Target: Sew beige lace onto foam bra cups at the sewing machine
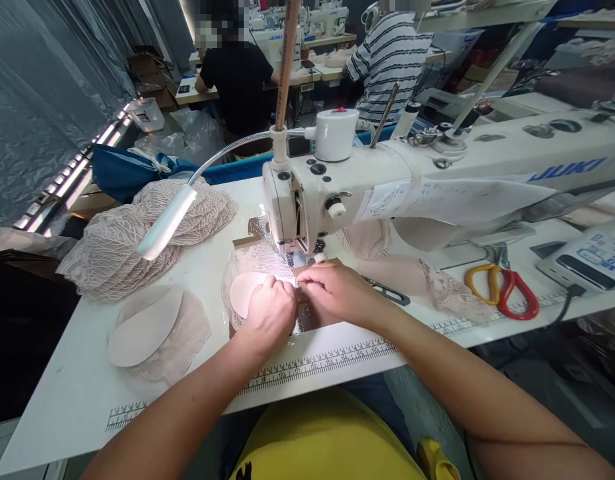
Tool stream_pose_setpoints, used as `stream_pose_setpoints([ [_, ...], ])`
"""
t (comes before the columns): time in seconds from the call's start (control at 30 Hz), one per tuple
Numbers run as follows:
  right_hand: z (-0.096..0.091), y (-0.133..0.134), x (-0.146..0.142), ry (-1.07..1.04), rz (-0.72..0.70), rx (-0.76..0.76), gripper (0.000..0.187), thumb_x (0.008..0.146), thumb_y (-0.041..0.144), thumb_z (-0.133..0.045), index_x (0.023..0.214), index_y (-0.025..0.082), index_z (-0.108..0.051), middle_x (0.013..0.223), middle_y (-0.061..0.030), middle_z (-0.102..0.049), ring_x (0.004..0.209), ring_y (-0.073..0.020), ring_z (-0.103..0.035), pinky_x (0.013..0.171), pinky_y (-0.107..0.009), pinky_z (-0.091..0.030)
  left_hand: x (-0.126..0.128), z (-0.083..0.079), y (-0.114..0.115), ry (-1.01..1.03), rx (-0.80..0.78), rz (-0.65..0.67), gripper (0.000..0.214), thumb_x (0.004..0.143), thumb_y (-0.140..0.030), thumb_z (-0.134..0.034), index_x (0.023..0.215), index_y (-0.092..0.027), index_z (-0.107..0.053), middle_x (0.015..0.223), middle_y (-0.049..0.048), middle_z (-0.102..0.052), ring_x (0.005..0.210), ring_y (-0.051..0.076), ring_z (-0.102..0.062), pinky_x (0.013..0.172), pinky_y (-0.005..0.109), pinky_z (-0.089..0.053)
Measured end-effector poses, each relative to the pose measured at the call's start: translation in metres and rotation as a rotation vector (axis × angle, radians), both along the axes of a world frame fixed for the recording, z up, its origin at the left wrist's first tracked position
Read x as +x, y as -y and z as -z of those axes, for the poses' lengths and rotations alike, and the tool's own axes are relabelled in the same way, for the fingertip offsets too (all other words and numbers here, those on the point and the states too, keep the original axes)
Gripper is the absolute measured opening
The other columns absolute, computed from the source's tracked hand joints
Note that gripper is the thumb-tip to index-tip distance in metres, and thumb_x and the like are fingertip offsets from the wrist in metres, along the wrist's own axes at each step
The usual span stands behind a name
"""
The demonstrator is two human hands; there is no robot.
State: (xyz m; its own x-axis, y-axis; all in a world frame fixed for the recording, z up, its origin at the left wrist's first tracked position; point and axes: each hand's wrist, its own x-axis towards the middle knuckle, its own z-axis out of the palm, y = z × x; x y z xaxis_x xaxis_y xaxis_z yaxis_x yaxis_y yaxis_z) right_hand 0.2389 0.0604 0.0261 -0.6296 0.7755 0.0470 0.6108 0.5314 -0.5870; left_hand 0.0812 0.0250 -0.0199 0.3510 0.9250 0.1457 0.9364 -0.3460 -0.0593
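Both my hands rest on the white table in front of the sewing machine [367, 180]. My left hand [268, 313] is closed, its fingers pinching the edge of a pale foam cup with lace [245, 288] lying under the lamp's light. My right hand [332, 288] is closed too, pressing and gripping the same piece just before the needle area [298, 257]. The part of the fabric between my fingers is hidden.
A pile of lace pieces [122, 240] sits at the left, foam cups [145, 327] in front of it. Thread snips [387, 292] and red-and-yellow scissors [502, 290] lie to the right. A gooseneck lamp [165, 223] hangs over the table. Two people sit at machines behind.
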Motion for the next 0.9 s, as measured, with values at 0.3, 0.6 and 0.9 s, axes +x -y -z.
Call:
stream_pose_setpoints([
  [0.3, 0.037, 0.008, -0.011, 0.326, -0.095, 0.214, 0.022, 0.083, 0.005, -0.048, 0.089, 0.017, -0.065, 0.095, -0.0065, -0.060, 0.089, -0.0193, -0.053, 0.068, -0.029, -0.038, -0.024, -0.048, 0.013, 0.338, -0.435, 0.172, 0.033, 0.095, -0.027, -0.041, 0.070, -0.017, -0.060, 0.065, 0.0037, -0.061, 0.067, 0.017, -0.057, 0.062, 0.029, -0.048],
  [0.6, 0.035, 0.002, -0.018, 0.408, 0.007, 0.240, 0.035, 0.092, 0.011, -0.038, 0.116, 0.019, -0.063, 0.111, -0.0095, -0.062, 0.089, -0.0221, -0.054, 0.071, -0.033, -0.043, -0.043, 0.003, -0.017, 0.301, 0.006, 0.267, 0.033, 0.093, -0.019, -0.041, 0.113, -0.009, -0.065, 0.122, 0.0142, -0.065, 0.082, 0.023, -0.059, 0.074, 0.039, -0.053],
  [0.9, 0.036, -0.004, -0.024, 0.393, 0.066, 0.222, 0.039, 0.087, 0.006, -0.039, 0.117, 0.017, -0.062, 0.101, -0.0116, -0.063, 0.090, -0.0233, -0.055, 0.063, -0.032, -0.039, -0.052, 0.004, -0.038, 0.258, -0.033, 0.326, 0.037, 0.092, -0.017, -0.040, 0.121, -0.008, -0.062, 0.127, 0.0133, -0.062, 0.086, 0.024, -0.059, 0.078, 0.040, -0.052],
])
